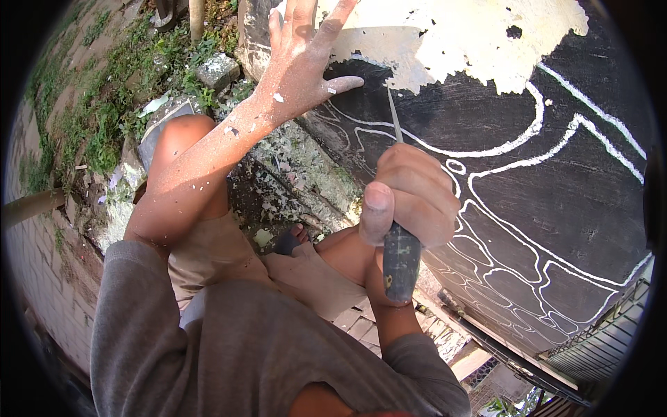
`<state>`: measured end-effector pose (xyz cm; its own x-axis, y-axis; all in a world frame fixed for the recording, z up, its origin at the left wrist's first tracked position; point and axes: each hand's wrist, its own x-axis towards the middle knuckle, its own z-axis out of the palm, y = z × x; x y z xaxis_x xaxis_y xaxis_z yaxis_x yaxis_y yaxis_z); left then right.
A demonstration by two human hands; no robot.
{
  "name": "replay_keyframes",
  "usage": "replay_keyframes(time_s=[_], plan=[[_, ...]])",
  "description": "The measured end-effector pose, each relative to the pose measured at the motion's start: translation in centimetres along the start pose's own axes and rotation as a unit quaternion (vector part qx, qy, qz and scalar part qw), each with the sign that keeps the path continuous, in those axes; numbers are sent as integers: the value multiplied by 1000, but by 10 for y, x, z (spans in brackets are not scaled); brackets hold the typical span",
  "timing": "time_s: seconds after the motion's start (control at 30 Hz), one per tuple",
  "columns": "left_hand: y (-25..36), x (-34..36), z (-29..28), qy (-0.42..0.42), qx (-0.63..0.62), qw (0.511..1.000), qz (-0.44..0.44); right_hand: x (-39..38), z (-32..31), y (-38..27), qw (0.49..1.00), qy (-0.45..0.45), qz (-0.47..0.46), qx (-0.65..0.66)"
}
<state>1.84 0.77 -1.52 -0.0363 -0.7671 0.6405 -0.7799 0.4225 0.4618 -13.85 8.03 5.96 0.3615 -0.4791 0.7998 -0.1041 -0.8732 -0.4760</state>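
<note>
Here, the person is crouching in front of a black painted wall [556, 208] crossed by white outlines, with a pale patch [472, 42] along its top edge where the paint is gone. The right hand [410, 194] is gripping a scraper [401, 260] by its dark handle — fingers [417, 174] wrapped tight around it, thumb lying along the handle's near side. The thin metal blade [394, 115] is rising from the fist and meeting the wall just below the ragged lower edge of the pale patch. The left hand [302, 59] is resting flat against the wall further left, near its left edge — fingers spread wide, holding nothing, with the thumb pointing toward the blade. White paint flecks are sticking to that hand and its forearm. Paint flakes [292, 167] are littering the stone ledge at the wall's foot, beside the person's bare knees.
</note>
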Motion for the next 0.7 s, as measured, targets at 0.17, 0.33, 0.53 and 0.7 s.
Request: replay_keyframes(time_s=[0.17,0.33,0.53,0.7], plan=[[1,3,2,-3,1,1000,4,-6,6,19,1000,-10,-7,-26],[6,4,0,-17,14,1000,-6,-2,-5,7,1000,12,17,-15],[5,0,5,-26,23,999,-21,2,-5,2,999,44,0,-6],[-1,3,0,-3,23,1000,11,2,-2,3,999,31,12,-25]])
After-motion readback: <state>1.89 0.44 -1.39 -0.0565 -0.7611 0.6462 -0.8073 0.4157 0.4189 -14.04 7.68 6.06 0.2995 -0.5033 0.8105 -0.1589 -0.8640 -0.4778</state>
